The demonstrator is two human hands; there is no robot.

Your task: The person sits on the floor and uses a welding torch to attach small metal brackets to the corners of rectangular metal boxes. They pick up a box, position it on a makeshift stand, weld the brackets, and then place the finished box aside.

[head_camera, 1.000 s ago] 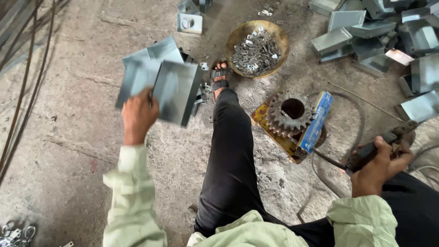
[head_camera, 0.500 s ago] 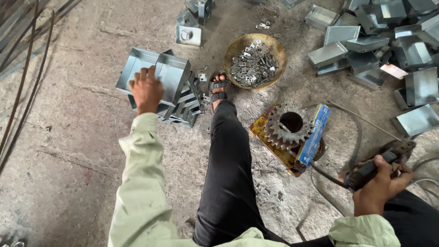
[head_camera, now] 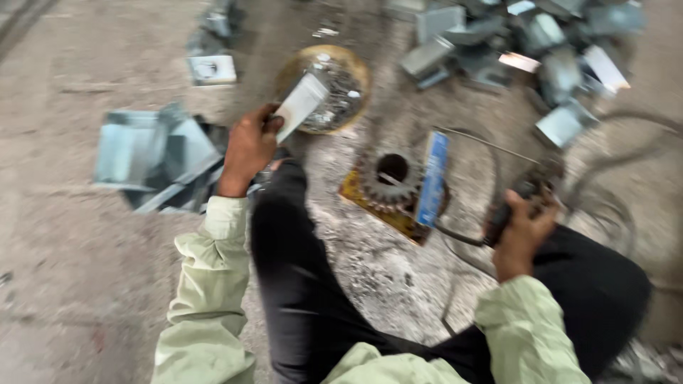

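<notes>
Grey sheet-metal piece (head_camera: 302, 105), prob. folded, L hand (head_camera: 249, 146)

Bowl contents (head_camera: 334, 92) and far metal pieces (head_camera: 526, 50) motion-blurred

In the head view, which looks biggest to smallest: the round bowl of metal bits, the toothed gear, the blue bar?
1. Round bowl
2. Toothed gear, only slightly smaller; blur makes this unsure
3. Blue bar, long but narrow

Soft, even daylight with faint shadows, heavy motion blur throughout, worst toward the top edge.
</notes>
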